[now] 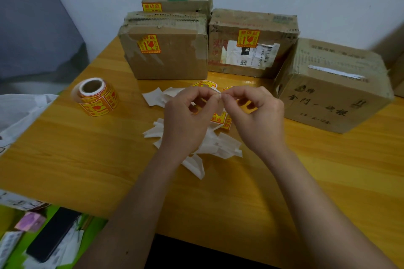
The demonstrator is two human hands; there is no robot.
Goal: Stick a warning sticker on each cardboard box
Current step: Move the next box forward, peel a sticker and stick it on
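Left hand (185, 113): fingers curled, thumb and forefinger pinching one edge of a sticker (218, 119) above the counter (87, 159).
Right hand (253, 113): fingers curled likewise, pinching the same sticker just beside the left fingertips; the two pinches met near the middle.
Sticker: yellow with red print, partly hidden behind both hands; its writing could not be read.
Backing scraps (218, 148): white slips strewn on the counter under and around the hands.
Roll (96, 97): yellow-and-red stickers, standing on the counter left of the hands, well apart.
Left box (166, 59): sticker on its front, with a broken-glass symbol.
Rear box (179, 0): sticker at its lower left; green tape on top.
Middle box (251, 43): sticker above a white shipping label reading "5H".
Right box (334, 89): black Chinese characters on its face, no yellow sticker showing.
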